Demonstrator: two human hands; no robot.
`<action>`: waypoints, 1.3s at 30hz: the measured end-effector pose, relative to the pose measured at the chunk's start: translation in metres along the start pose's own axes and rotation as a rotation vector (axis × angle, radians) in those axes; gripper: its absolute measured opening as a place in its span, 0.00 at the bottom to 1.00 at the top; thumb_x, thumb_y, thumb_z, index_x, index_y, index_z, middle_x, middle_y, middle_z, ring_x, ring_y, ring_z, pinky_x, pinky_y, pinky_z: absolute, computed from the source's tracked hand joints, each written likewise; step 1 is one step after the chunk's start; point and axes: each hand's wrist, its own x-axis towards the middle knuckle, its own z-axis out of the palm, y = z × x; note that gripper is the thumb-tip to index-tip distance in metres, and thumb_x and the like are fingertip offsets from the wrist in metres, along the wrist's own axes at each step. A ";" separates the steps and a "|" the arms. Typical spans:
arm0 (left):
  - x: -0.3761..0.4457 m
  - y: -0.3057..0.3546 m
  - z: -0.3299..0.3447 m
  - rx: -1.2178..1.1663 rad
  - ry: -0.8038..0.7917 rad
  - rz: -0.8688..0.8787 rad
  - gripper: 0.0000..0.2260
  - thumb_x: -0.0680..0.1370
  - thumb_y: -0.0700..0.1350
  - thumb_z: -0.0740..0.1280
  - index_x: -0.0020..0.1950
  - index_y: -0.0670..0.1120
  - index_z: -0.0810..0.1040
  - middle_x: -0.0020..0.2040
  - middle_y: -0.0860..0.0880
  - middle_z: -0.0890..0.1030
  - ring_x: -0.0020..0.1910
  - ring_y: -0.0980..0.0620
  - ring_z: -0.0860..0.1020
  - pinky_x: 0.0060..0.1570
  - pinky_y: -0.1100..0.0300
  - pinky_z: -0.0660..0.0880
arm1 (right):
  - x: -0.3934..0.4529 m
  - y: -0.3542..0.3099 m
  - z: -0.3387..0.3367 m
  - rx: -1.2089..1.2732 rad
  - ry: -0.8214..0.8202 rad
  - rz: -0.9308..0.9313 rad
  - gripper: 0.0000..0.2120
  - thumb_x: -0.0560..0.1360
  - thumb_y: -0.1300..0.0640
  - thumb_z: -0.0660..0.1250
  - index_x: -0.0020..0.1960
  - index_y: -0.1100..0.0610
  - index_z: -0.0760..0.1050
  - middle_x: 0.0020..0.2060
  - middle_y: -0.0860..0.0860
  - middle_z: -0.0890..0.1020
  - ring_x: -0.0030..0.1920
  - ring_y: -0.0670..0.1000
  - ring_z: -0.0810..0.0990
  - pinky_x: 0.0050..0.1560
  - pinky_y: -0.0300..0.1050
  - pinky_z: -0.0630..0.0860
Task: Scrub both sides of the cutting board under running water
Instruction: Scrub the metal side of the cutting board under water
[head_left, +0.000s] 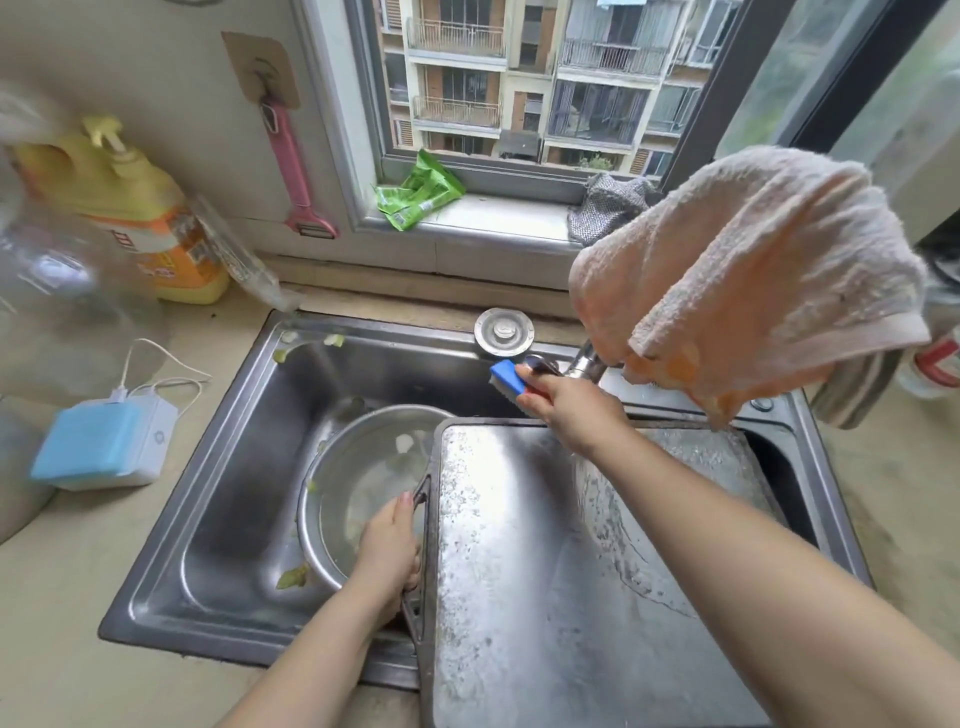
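A large steel cutting board (519, 571) lies across the right part of the sink (234, 467), wet and speckled, with water running over its right side. My left hand (389, 545) grips the board's dark handle on its left edge. My right hand (569, 402) is at the board's far edge, next to the tap (584, 364), closed on a blue scrubbing brush (509, 379) held just above the board. The tap's spout is mostly hidden by a draped towel.
A steel bowl (363, 467) with vegetable scraps sits in the sink left of the board. A peach towel (753, 275) hangs over the tap. A detergent bottle (140, 208), a blue-white box with a cable (104, 447) and a clear plastic bottle stand on the left counter.
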 end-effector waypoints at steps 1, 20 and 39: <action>-0.002 0.001 0.001 0.016 0.018 0.018 0.17 0.81 0.55 0.51 0.58 0.50 0.75 0.27 0.37 0.74 0.24 0.38 0.72 0.26 0.50 0.71 | -0.008 0.000 0.011 -0.029 -0.005 0.023 0.20 0.78 0.38 0.55 0.70 0.33 0.61 0.62 0.48 0.77 0.59 0.55 0.76 0.46 0.44 0.68; -0.009 -0.004 0.011 0.210 0.234 0.250 0.16 0.82 0.45 0.52 0.38 0.46 0.72 0.34 0.52 0.73 0.36 0.49 0.72 0.34 0.60 0.59 | -0.121 -0.041 0.112 -0.143 -0.109 -0.195 0.28 0.79 0.40 0.50 0.68 0.28 0.34 0.35 0.53 0.72 0.38 0.61 0.78 0.33 0.48 0.64; -0.010 -0.004 0.006 0.167 0.159 0.197 0.18 0.83 0.49 0.49 0.42 0.45 0.73 0.37 0.49 0.76 0.43 0.46 0.74 0.44 0.53 0.70 | -0.070 -0.046 0.082 -0.160 0.011 0.158 0.24 0.81 0.44 0.48 0.75 0.38 0.44 0.51 0.57 0.80 0.50 0.59 0.79 0.42 0.46 0.66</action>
